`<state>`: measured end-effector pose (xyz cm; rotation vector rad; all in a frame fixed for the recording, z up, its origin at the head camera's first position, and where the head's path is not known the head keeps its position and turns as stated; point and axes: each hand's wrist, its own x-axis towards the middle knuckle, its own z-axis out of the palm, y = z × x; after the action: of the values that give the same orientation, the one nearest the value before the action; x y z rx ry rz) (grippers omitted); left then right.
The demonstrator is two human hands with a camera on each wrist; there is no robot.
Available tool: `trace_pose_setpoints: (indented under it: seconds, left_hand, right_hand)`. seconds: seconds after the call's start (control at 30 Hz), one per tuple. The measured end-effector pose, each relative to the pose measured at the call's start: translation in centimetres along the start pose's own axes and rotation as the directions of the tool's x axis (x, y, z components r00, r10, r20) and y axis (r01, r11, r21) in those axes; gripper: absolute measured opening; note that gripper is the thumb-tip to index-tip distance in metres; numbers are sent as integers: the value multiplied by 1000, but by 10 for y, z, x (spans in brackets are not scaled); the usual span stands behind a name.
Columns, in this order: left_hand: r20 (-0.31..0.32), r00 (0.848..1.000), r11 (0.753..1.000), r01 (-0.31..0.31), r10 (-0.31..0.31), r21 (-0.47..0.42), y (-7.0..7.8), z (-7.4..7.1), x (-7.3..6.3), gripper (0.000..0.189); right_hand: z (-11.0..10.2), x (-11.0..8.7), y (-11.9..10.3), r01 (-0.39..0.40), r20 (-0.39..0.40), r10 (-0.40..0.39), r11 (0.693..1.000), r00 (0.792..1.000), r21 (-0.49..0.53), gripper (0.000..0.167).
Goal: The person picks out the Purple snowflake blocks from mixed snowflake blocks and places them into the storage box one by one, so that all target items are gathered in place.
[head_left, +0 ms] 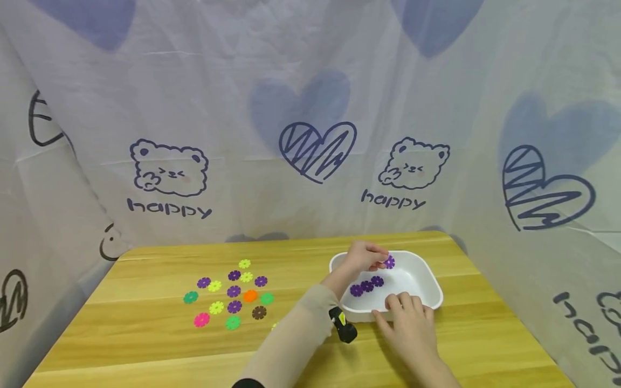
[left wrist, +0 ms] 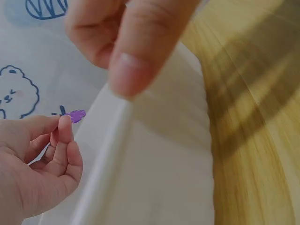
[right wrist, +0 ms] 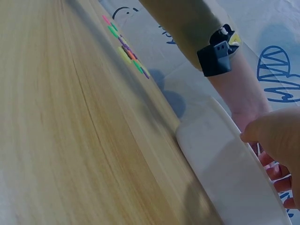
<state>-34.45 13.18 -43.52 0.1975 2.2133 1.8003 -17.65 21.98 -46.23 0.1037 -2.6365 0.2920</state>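
Observation:
My left hand (head_left: 361, 257) reaches over the white plastic tray (head_left: 434, 280) and pinches a purple flower-shaped disc (head_left: 390, 262) between thumb and fingertips. In the left wrist view, that purple disc (left wrist: 77, 116) shows at the fingertips beside a dark sliver whose nature I cannot tell. Three more purple discs (head_left: 367, 286) lie in a row on the tray's floor. At the near rim, my right hand (head_left: 409, 323) grips the tray, thumb on the outer side and fingers over the edge. The left wrist view shows its blurred thumb (left wrist: 131, 75) against the rim.
Left of the tray, several loose flower-shaped discs (head_left: 234, 291) in purple, yellow, green, orange, pink and brown are spread over the wooden table (head_left: 145, 334). A black wrist camera (head_left: 343, 326) hangs by the tray's near-left corner. Printed white cloth (head_left: 242, 183) surrounds the table's back and sides.

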Motion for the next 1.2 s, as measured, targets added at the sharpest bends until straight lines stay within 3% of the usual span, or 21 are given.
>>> trace_pose_setpoints:
  seconds: [0.33, 0.57, 0.77, 1.03, 1.2]
  left_hand:
    - [17, 995, 996, 95, -95, -3, -13, 4, 1, 6]
    - [51, 998, 985, 28, -37, 168, -16, 7, -1, 5]
    - [63, 998, 968, 8, -25, 251, -18, 13, -2, 8]
    - [90, 996, 961, -26, 1, 275, -21, 8, 1, 26]
    - [137, 991, 981, -30, 3, 193, -16, -1, -1, 29]
  right_hand:
    - [1, 1, 0, 4, -4, -4, 1000, 1000, 0, 30]
    - [1, 1, 1, 22, -33, -22, 1000, 999, -10, 31]
    - [-1, 2, 0, 18, -24, -19, 1000, 1000, -14, 30]
    - [0, 2, 1, 22, -32, -23, 1000, 999, -11, 30]
    - [1, 0, 2, 21, -33, -21, 1000, 999, -10, 30]
